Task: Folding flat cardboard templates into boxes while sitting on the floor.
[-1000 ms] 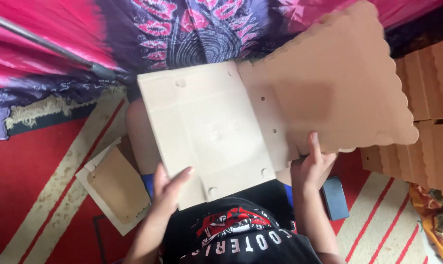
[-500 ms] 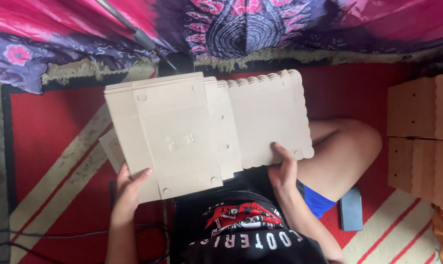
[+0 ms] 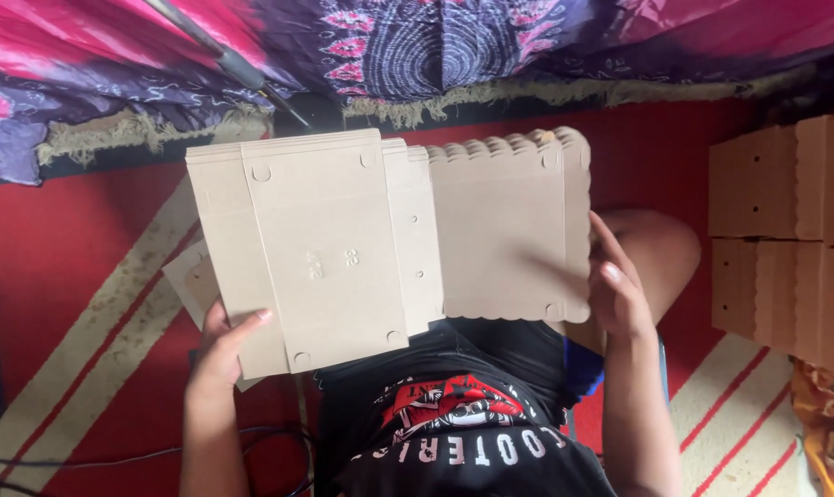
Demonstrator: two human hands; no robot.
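in the head view, a person seated on a red mat with cream stripes (image 3: 95,304) holds a flat, unfolded cardboard box blank (image 3: 343,248) out over the lap, spread wide between both hands; the left hand (image 3: 224,345) grips the lower left corner of the blank, thumb lying across the face of the cardboard and the fingers tucked behind it, so the hand is closed on the panel; the right hand (image 3: 615,290) clasps the right edge of the blank, at the scalloped flap (image 3: 514,225), with the fingers curled round the edge and the palm side against it; the blank lies roughly level, its plain rectangular panels to the left, small round holes near their corners, and the wavy-edged flap to the right; just under the left part of the blank, another flat piece of cardboard (image 3: 189,281) lies on the mat, partly hidden; to the right, well apart from the hands, stands a stack of folded cardboard boxes (image 3: 785,239); along the top runs a purple and pink patterned cloth (image 3: 417,46) with a fringed hem; a dark cable (image 3: 141,456) trails over the mat near the left forearm; the person wears a black printed shirt (image 3: 454,423)
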